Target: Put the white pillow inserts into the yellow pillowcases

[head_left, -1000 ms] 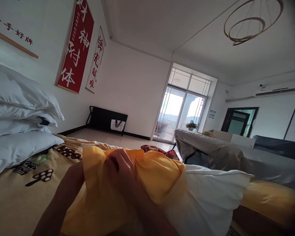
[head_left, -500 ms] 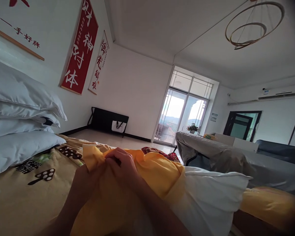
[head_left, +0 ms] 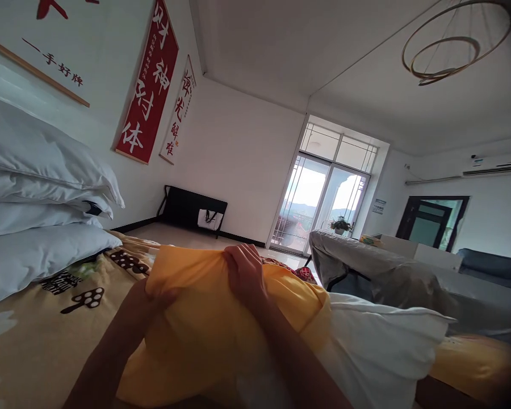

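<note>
A yellow pillowcase (head_left: 200, 318) is spread between my two hands, its upper edge pulled nearly straight. My left hand (head_left: 155, 304) is closed on the left end of that edge, thumb lying over the cloth. Farther right, my right hand (head_left: 247, 275) grips the upper edge, fingers curled over it. The yellow cloth covers part of a white pillow (head_left: 383, 341), whose bare end sticks out to the right. How far the pillow reaches inside the cloth is hidden.
White pillows (head_left: 46, 170) are stacked at the left on a beige blanket (head_left: 29, 352) with mushroom prints. Red checked fabric (head_left: 304, 274) shows behind the pillowcase. A plastic-covered table (head_left: 366, 261) stands to the right, with another yellow item (head_left: 477, 363) in front of it.
My hands have moved apart, the right one going right, and the bunched upper edge of the pillowcase is now stretched between them. The view has shifted slightly left.
</note>
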`<state>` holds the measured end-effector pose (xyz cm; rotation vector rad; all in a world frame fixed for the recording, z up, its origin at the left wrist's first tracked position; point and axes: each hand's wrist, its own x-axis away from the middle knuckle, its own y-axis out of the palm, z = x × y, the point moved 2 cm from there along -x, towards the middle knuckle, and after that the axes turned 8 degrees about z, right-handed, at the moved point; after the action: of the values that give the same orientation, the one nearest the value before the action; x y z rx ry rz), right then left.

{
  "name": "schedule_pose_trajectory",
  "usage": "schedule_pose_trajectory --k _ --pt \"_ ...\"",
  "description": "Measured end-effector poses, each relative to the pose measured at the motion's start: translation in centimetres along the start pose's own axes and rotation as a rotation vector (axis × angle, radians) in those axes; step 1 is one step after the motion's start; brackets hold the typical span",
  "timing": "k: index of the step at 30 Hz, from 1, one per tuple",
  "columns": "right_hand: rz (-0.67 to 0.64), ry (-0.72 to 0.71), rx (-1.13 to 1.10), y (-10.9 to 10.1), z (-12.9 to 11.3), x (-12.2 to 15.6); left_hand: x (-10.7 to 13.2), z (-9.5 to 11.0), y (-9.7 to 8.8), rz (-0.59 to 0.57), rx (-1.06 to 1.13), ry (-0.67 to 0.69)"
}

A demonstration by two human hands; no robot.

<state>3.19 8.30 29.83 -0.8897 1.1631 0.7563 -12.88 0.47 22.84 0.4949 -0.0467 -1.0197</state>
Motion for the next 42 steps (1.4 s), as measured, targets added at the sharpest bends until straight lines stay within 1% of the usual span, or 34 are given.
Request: schedule_pose_trajectory --k 1,3,5,6,7,9,11,13,15,17,18,20,22,25,26,28,30,31,32,33,35,37,38,39,40,41,42 --pt "0.021 -0.013 0.012 -0.1 0.1 0.1 -0.1 -0.1 -0.3 -0.022 0.016 -0.019" --pt "0.023 -0.006 0.023 -0.2 0.5 0.4 -0.2 -0.2 -0.7 -0.061 0.048 -0.051" --pt "-0.024 0.019 0.023 -0.2 0.9 0.7 -0.4 -0.2 -0.9 -0.078 0.050 -0.067" --pt "-0.056 0.027 0.024 -0.1 1.1 0.8 -0.5 -0.2 -0.9 -0.066 0.025 -0.062" --pt "-0.086 0.031 0.029 -0.1 1.1 0.8 -0.7 -0.2 -0.9 -0.033 -0.021 -0.036" --pt "-0.122 0.028 0.059 -0.2 0.6 0.6 -0.9 0.1 -0.9 0.077 -0.169 0.073" --pt "-0.129 0.036 0.080 -0.5 -0.7 0.4 -1.0 0.4 -0.7 0.209 -0.316 0.222" --pt "-0.155 0.070 0.039 -0.6 -2.6 0.3 -0.9 0.5 -0.4 0.307 -0.386 0.331" --pt "-0.217 0.123 -0.028 -0.5 -4.4 0.4 -0.5 0.4 -0.1 0.356 -0.367 0.369" --pt "-0.295 0.155 -0.043 0.0 -5.8 0.8 -0.2 0.3 0.1 0.375 -0.328 0.364" --pt "-0.322 0.157 -0.030 0.4 -6.1 1.0 -0.2 0.3 0.1 0.382 -0.311 0.362" --pt "-0.330 0.125 0.004 1.0 -6.2 1.5 -0.2 0.3 0.0 0.389 -0.290 0.362" --pt "-0.289 0.076 0.021 1.6 -5.6 1.9 -0.3 0.3 -0.1 0.368 -0.274 0.361" --pt "-0.156 0.001 0.056 2.0 -4.2 2.5 -0.7 0.3 -0.2 0.303 -0.279 0.327" --pt "-0.108 -0.030 0.069 2.0 -3.9 2.7 -0.8 0.3 -0.3 0.269 -0.295 0.310" --pt "-0.033 -0.108 0.075 2.0 -3.5 3.0 -1.1 0.1 -0.4 0.152 -0.359 0.251" --pt "-0.011 -0.159 0.029 1.8 -3.3 2.9 -1.5 -0.2 -0.8 0.044 -0.441 0.203" --pt "-0.028 -0.159 -0.017 1.5 -3.2 2.7 -1.7 -0.3 -1.0 0.017 -0.486 0.204" --pt "-0.070 -0.137 -0.075 1.1 -3.0 2.4 -1.8 -0.3 -1.4 0.018 -0.532 0.213" --pt "-0.135 -0.094 -0.138 0.7 -2.7 2.1 -1.9 -0.4 -1.6 0.055 -0.566 0.239" --pt "-0.290 0.028 -0.242 -0.2 -1.9 1.4 -1.7 -0.3 -1.9 0.176 -0.574 0.356" --pt "-0.399 0.145 -0.274 -1.0 -0.7 1.0 -0.8 0.0 -1.4 0.265 -0.488 0.560" --pt "-0.430 0.184 -0.268 -1.1 -0.3 0.9 -0.2 0.2 -0.9 0.274 -0.421 0.681" --pt "-0.455 0.202 -0.260 -1.1 0.1 1.0 0.5 0.3 -0.4 0.253 -0.363 0.788" --pt "-0.481 0.203 -0.258 -0.9 0.3 1.1 1.2 0.4 0.2 0.218 -0.322 0.862" --pt "-0.501 0.189 -0.267 -0.6 0.4 1.4 1.7 0.4 0.6 0.189 -0.299 0.895" --pt "-0.505 0.168 -0.284 -0.3 0.3 1.6 2.2 0.4 0.8 0.177 -0.296 0.888"
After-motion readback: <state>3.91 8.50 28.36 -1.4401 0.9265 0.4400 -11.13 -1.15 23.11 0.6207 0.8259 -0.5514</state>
